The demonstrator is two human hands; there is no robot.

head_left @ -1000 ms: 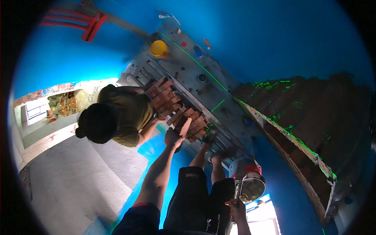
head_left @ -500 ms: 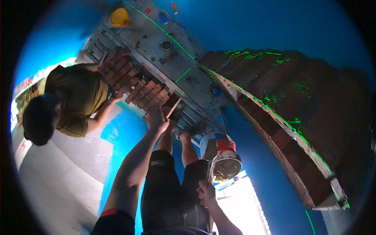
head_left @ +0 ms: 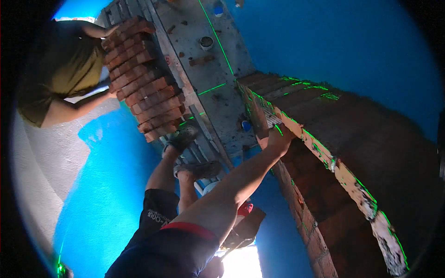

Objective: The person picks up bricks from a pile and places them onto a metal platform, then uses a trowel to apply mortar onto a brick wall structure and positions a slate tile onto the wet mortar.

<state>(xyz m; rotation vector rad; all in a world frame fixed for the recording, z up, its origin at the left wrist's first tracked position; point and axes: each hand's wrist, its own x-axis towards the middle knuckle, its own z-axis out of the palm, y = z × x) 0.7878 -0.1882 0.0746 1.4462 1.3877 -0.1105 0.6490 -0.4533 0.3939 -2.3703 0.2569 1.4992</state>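
My left hand (head_left: 280, 141) reaches right to the near end of a stepped brick structure (head_left: 352, 213), its fingers round a brick (head_left: 262, 125) at the pale upper edge. Low in the view, my right hand (head_left: 213, 267) is partly hidden behind my left arm, closed on the handle of a trowel (head_left: 248, 222) whose wide blade shows beside a bucket (head_left: 244, 208). My feet in grey shoes stand on a slatted platform (head_left: 213, 139), just below a stack of red bricks (head_left: 146, 92).
A co-worker (head_left: 65, 69) in an olive shirt bends at the left, hands at the brick stack. Beyond lies a dusty grey surface (head_left: 208, 69) with green laser lines, a small pail (head_left: 206, 43) and loose brick pieces. Blue walls (head_left: 324, 41) surround the brick structure.
My left hand has swung from beside the brick stack rightward to the stepped structure with the brick. My right hand has dropped lower and behind my left arm. The view has turned.
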